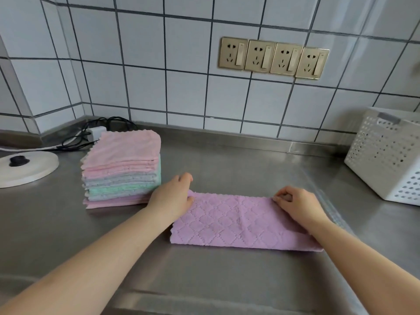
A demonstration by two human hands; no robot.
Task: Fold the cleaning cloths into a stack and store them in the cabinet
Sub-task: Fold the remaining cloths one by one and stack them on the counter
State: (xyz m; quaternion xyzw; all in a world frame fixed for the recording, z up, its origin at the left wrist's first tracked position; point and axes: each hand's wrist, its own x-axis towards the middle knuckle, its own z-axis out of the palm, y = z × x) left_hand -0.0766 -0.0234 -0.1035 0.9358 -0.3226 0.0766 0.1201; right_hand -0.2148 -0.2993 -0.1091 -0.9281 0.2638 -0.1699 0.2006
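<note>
A lilac quilted cleaning cloth [238, 223] lies folded into a long strip on the steel counter [227, 160]. My left hand [172, 196] pinches its far left corner with curled fingers. My right hand [295, 203] pinches its far right corner. Left of the cloth stands a stack of folded cloths [122, 167], pink on top, with grey, green and lilac layers below. The stack sits just beside my left hand. No cabinet is in view.
A white perforated basket [386, 155] stands at the right. A round white lid with a black knob [25, 167] lies at the far left, with black cables and a white plug [95, 133] behind the stack. A row of wall sockets [272, 57] sits on the tiled wall.
</note>
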